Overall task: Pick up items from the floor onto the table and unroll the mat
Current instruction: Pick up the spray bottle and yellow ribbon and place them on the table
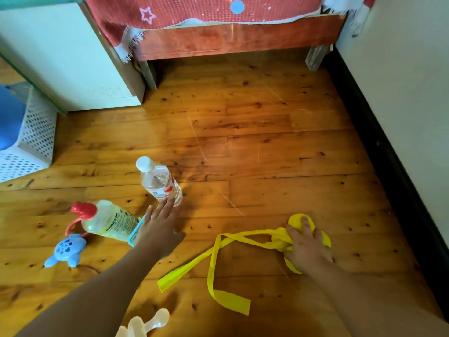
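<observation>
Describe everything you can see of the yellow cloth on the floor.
The yellow cloth looks like thin, soft fabric in plain bright yellow. One end is bunched into a rounded bundle. From it, two long flat strips trail left and toward the camera, and their ends lie flat. It lies on the wooden floor, not far from the wall on the right. The right hand covers the bundle, with fingers curled over it and the thumb at the gathered neck. Nothing else touches it.

It was a home bedroom: a wooden bed under a red starred blanket stood on a plank floor, with a white cabinet and a basket nearby.
</observation>
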A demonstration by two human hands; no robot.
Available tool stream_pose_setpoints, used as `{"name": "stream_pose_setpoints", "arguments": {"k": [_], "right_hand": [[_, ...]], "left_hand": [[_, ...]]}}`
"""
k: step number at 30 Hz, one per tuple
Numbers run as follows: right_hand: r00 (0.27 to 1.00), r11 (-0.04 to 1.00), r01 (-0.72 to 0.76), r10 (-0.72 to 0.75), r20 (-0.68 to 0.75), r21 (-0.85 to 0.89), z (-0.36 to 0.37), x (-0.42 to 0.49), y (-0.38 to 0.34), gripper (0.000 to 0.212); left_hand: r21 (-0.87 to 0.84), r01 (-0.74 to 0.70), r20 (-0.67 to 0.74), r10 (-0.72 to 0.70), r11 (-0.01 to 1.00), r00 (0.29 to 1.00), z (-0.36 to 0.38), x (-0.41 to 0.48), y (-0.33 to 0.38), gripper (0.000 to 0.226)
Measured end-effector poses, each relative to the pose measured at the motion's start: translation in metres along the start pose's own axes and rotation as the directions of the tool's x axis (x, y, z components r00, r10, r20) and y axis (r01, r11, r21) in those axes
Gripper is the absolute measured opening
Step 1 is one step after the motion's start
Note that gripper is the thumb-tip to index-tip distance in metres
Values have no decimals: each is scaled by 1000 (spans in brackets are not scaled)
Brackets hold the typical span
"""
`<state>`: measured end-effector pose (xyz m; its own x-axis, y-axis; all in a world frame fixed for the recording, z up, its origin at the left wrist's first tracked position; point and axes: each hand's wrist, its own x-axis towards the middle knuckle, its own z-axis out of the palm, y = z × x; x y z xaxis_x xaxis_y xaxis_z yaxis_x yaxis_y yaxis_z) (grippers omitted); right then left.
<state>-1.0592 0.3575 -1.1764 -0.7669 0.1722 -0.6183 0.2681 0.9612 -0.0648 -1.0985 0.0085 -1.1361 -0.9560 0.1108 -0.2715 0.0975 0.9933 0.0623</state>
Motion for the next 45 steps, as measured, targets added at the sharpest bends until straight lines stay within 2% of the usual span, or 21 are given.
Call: {"name": "stream_pose_setpoints", "arguments": {"k": [2, 4, 7, 11, 15, 20, 24, 28, 29, 33, 37, 39, 42, 45], "right_hand": [[999, 998, 45, -46, -18, -38, -1, -3, -7, 54], [996, 995, 90, -91, -22, -53, -1, -4, -15, 46], [990, 989, 142, -143, -19, -37, -5, -4, -28, 41], [980, 981, 196, -196, -16, -1, -10, -4, -44, 39], [973, 974, 228, -228, -44, 4, -25, -7, -57, 37], [960, 965, 262, -259, -104, 15, -84, -41, -72, 39], [940, 952, 305, -299, -165, 12, -168, -102, -84, 41], [913, 937, 349, -334, -235, 23, -280, -182, -96, 45], [905, 936, 352, -336, -261, 17, -332, -214, -98, 45], [864, 924, 383, -357, -354, 3, -431, -275, -109, 43], [778, 903, 428, -388, -495, -35, -578, -361, -124, 49], [768, 904, 425, -383, -514, -37, -639, -388, -131, 54], [732, 891, 452, -392, -557, -33, -718, -429, -143, 56], [685, 890, 451, -396, -611, -71, -790, -464, -151, 53]], "left_hand": [[-5, 43, -63, -43, 999, 997, 1, -6, -3, 77], [-48, 150, -83, -154, 987, 985, 1, -11, -9, 81], [-85, 281, 2, -282, 956, 959, 5, -17, -18, 86], [-93, 283, 119, -272, 955, 955, 5, -13, -11, 73], [-133, 280, 161, -258, 951, 953, -3, -12, -4, 67], [-203, 199, 205, -157, 959, 966, -53, -29, 14, 72], [-282, 178, 215, -118, 943, 969, -151, -44, 33, 83], [-354, 139, 189, -75, 925, 979, -295, -62, 53, 90], [-356, 116, 168, -59, 927, 984, -357, -71, 57, 89], [-401, 61, 125, -11, 914, 992, -474, -85, 71, 89], [-390, -51, 23, 65, 919, 998, -643, -103, 80, 78], [-381, -83, 9, 94, 921, 996, -708, -104, 83, 67], [-369, -158, -47, 151, 916, 987, -793, -107, 91, 84], [-353, -214, -144, 173, 911, 974, -870, -106, 99, 85]]}}
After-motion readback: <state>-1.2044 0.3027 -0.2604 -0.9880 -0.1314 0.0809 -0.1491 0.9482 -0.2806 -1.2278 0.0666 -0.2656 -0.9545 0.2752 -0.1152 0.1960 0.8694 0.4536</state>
